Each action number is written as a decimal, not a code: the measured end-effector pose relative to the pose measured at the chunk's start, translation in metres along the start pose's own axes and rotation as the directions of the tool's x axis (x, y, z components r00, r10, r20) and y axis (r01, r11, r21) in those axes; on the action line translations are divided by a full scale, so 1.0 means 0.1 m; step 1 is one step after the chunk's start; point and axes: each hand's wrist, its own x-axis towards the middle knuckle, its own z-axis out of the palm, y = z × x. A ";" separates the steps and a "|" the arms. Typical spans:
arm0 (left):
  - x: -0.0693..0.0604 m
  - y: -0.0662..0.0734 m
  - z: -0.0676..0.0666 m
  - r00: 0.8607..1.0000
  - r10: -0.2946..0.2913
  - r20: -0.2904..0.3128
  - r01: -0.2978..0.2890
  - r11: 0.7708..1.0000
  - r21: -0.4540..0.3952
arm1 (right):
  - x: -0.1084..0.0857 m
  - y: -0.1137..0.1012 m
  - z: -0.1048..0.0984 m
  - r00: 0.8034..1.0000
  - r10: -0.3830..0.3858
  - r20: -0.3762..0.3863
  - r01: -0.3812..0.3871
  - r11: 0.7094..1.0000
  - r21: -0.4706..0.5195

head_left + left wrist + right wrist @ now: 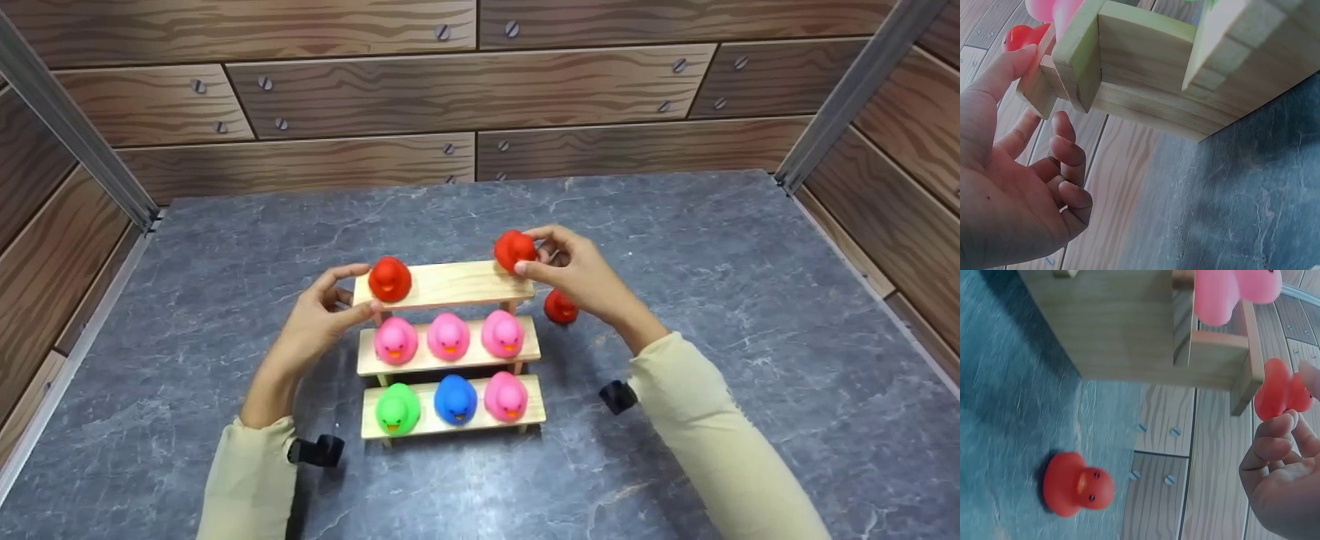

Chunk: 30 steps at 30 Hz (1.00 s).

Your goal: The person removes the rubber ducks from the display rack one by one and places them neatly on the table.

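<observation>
A wooden three-tier stand (pixel 450 283) holds several toy ducks. On its top tier's left end sits a red duck (pixel 389 279); my left hand (pixel 319 322) grips that end of the board, thumb at the front edge, a finger at the back. In the left wrist view the left hand (pixel 1027 185) has its other fingers loosely bent. My right hand (pixel 577 274) pinches another red duck (pixel 514 250) at the top tier's right end; whether it touches the board I cannot tell. The right wrist view shows this duck (pixel 1276 389) between thumb and fingers of the right hand (pixel 1286 478).
Three pink ducks (pixel 448 337) stand on the middle tier. The bottom tier has a green duck (pixel 397 409), a blue duck (pixel 455 400) and a pink duck (pixel 505 396). A loose red duck (pixel 560 307) is on the grey surface (pixel 675 285), right of the stand. Wood-patterned walls enclose it.
</observation>
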 end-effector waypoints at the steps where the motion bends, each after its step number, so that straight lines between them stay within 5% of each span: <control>1: 0.00 0.00 0.00 1.000 0.001 -0.001 -0.001 1.000 0.003 | 0.00 0.01 -0.02 1.000 0.002 -0.001 -0.002 1.000 -0.002; 30: 0.00 -0.04 0.00 1.000 0.001 0.005 -0.001 1.000 -0.017 | -0.19 0.49 -0.49 0.994 0.108 -0.024 -0.110 0.988 -0.108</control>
